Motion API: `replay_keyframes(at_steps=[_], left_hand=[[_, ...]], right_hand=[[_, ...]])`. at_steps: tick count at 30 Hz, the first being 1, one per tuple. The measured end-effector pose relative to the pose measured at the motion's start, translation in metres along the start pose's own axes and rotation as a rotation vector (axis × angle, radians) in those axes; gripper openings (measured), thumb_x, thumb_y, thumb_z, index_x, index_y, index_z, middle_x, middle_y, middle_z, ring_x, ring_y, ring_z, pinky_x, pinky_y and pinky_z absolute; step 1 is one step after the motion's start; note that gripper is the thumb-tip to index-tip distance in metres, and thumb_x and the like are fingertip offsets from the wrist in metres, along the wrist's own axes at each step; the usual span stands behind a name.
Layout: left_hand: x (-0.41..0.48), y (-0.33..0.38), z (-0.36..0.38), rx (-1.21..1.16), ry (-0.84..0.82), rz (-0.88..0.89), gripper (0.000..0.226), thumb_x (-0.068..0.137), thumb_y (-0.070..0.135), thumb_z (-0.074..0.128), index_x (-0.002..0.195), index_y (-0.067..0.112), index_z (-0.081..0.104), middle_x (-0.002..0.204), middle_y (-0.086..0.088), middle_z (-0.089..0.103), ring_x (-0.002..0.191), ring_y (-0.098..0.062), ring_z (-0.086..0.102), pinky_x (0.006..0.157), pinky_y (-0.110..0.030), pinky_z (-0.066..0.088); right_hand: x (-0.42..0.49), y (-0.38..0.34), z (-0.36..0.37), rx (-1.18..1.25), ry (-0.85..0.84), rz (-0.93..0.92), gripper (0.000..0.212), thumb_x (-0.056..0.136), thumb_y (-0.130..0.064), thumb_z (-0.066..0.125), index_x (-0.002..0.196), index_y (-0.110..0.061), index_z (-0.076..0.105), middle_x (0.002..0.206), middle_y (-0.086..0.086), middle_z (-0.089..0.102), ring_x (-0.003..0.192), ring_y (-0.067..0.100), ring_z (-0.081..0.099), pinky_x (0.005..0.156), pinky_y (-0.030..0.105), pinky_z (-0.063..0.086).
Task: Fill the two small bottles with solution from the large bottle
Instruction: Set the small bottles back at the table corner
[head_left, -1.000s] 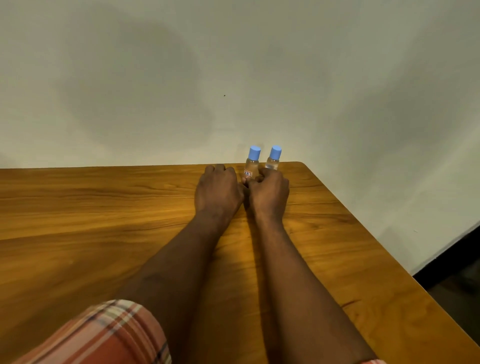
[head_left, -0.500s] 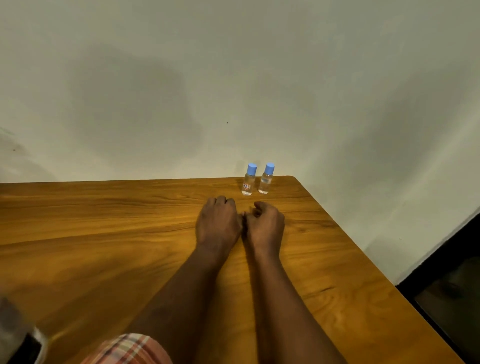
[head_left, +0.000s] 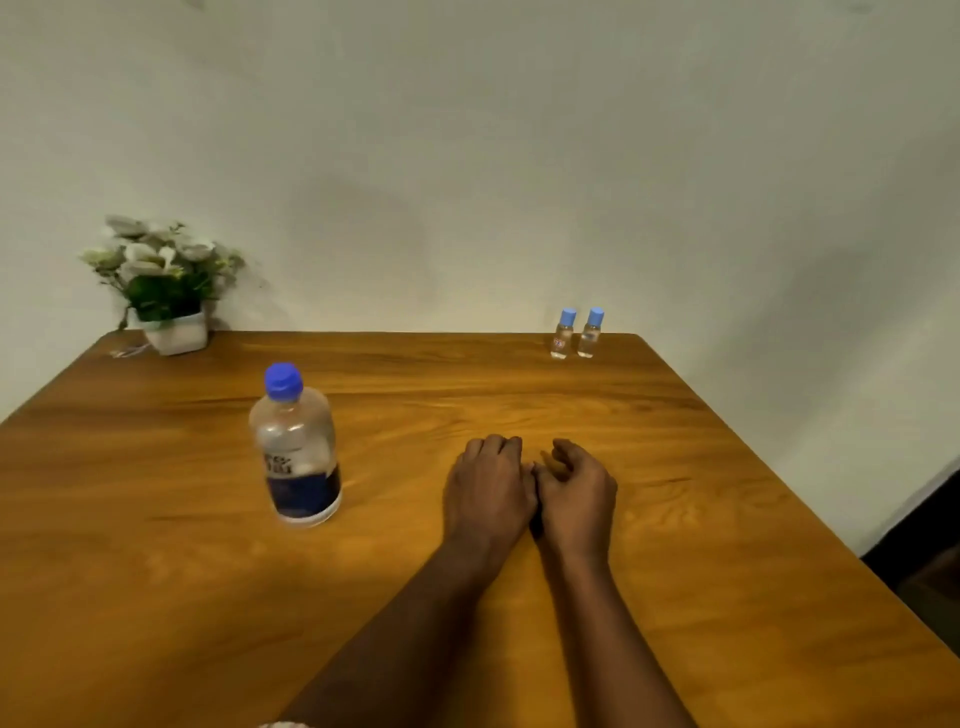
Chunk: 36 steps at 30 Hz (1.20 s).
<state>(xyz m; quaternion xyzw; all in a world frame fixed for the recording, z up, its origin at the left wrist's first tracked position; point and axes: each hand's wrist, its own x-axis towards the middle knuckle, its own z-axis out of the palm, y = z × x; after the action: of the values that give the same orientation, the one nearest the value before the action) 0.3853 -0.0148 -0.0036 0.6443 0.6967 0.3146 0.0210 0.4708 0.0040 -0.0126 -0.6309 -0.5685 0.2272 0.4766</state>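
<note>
Pulling back from the far edge, both hands now rest mid-table (head_left: 701, 545), well apart from the bottles they were at a second ago; view has swung left, so more of the table shows.

Potted plant (head_left: 166, 291) sits at the far 10 o'clock corner.

Large bottle (head_left: 296, 447) stands upright at 9 o'clock of the hands, blue cap on, untouched; the level inside is hard to read.

Left hand (head_left: 485, 488) and right hand (head_left: 574, 493) lie side by side, touching, fingers loosely curled, gripping nothing.

Two small bottles (head_left: 576, 335) stand upright at 1 o'clock by the far edge, just beside each other, blue caps on, released; cannot tell how full.

Judgement: everything capped, hands free, so no pouring is under way; next reach is probably the large bottle.
</note>
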Motion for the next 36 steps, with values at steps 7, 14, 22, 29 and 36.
replay_keyframes(at_steps=[7,14,22,29,36], left_hand=[[-0.076,-0.013,-0.040,-0.033,0.078,0.012,0.035,0.097,0.030,0.045,0.125,0.013,0.058,0.117,-0.004,0.062,0.108,-0.020,0.053,0.091,-0.035,0.046],[-0.131,-0.042,-0.078,0.012,0.148,-0.037,0.034,0.092,0.028,0.052,0.122,0.014,0.061,0.113,-0.002,0.066,0.103,-0.021,0.056,0.085,-0.036,0.048],[-0.159,-0.090,-0.119,0.012,0.208,-0.251,0.042,0.093,0.033,0.052,0.130,0.014,0.056,0.120,-0.004,0.062,0.109,-0.020,0.052,0.090,-0.032,0.042],[-0.148,-0.118,-0.138,-0.014,0.216,-0.384,0.051,0.090,0.037,0.054,0.135,0.012,0.050,0.126,-0.006,0.059,0.116,-0.024,0.049,0.093,-0.036,0.041],[-0.129,-0.140,-0.144,0.004,0.180,-0.436,0.059,0.089,0.039,0.055,0.141,0.014,0.043,0.136,-0.006,0.052,0.126,-0.023,0.044,0.100,-0.036,0.039]], right_hand=[[-0.069,-0.013,-0.009,0.050,-0.042,0.005,0.044,0.081,-0.015,0.075,0.123,-0.011,0.065,0.120,0.006,0.068,0.107,0.017,0.065,0.094,0.040,0.054],[-0.127,-0.037,-0.005,0.084,-0.152,-0.044,0.047,0.081,-0.019,0.076,0.126,-0.012,0.063,0.120,0.006,0.068,0.110,0.016,0.063,0.095,0.036,0.052],[-0.169,-0.072,0.040,0.131,-0.292,-0.096,0.055,0.080,-0.024,0.077,0.131,-0.015,0.059,0.126,0.002,0.065,0.115,0.012,0.059,0.096,0.031,0.050],[-0.161,-0.089,0.070,0.098,-0.341,-0.144,0.071,0.077,-0.028,0.079,0.140,-0.013,0.049,0.135,0.005,0.059,0.123,0.018,0.055,0.095,0.027,0.044],[-0.149,-0.097,0.087,0.098,-0.365,-0.151,0.077,0.077,-0.028,0.080,0.144,-0.017,0.042,0.138,0.003,0.056,0.125,0.019,0.053,0.098,0.034,0.048]])
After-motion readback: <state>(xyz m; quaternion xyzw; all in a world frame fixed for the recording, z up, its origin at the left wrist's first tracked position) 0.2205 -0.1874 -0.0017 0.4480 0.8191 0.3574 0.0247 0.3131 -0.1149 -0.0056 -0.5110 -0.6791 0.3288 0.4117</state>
